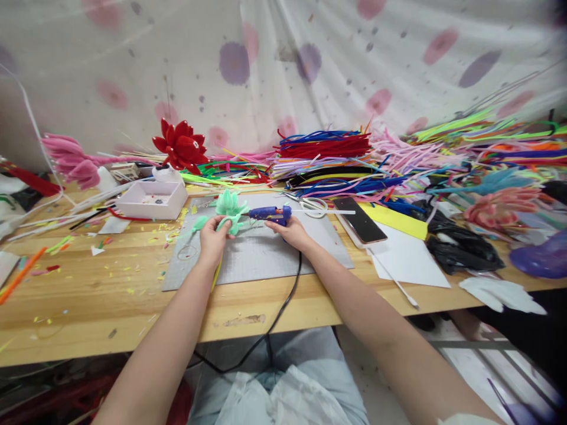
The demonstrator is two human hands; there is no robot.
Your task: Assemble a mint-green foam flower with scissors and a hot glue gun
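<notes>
My left hand is closed on a mint-green pipe-cleaner flower above a grey mat. In my right hand is a blue hot glue gun, gripped by its handle. Its nozzle points left and meets the flower's right side; whether it touches a petal I cannot tell. A long white glue stick juts from the gun's back end. The black cord runs from the handle down over the table edge. A yellow stem shows below my left hand.
Scissors lie behind the gun. A phone and white paper are at right. A white box stands at left, near a red flower. Bundled pipe cleaners line the back. Scraps litter the wooden table.
</notes>
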